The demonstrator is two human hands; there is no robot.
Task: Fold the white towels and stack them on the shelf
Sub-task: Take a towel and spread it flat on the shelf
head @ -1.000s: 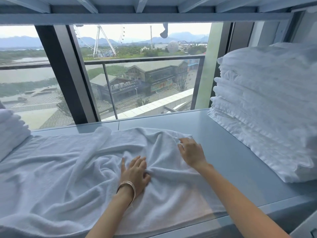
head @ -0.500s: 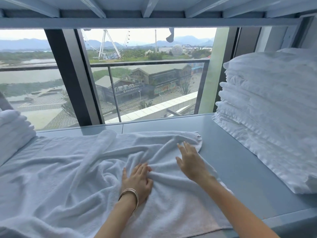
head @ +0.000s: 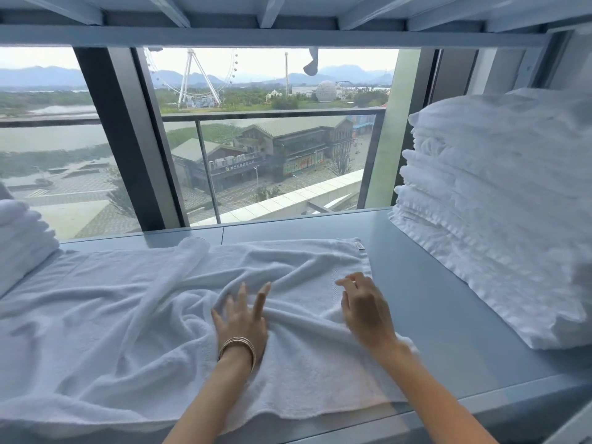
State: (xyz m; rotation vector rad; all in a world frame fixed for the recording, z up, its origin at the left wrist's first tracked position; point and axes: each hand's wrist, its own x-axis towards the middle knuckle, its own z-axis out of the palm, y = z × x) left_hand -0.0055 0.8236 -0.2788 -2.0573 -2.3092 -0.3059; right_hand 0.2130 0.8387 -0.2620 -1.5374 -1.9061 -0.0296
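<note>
A white towel [head: 105, 315] lies spread and wrinkled across the grey shelf [head: 448, 309]. My left hand [head: 240, 318], with bangles at the wrist, presses flat on a ridge of folds near the towel's middle, fingers spread. My right hand [head: 365, 309] rests on the towel by its right edge, fingers loosely bent over the cloth. The towel's far right corner with a small label [head: 360, 246] lies flat.
A tall stack of folded white towels [head: 499, 200] fills the right side of the shelf. Another folded pile [head: 22, 241] sits at the left edge. A window [head: 272, 139] stands behind the shelf, and a shelf board [head: 288, 27] runs overhead.
The right hand slid from the towel's far corner to its right edge, flattening that corner. The left hand's fingers spread wider on the folds. The camera moved closer.
</note>
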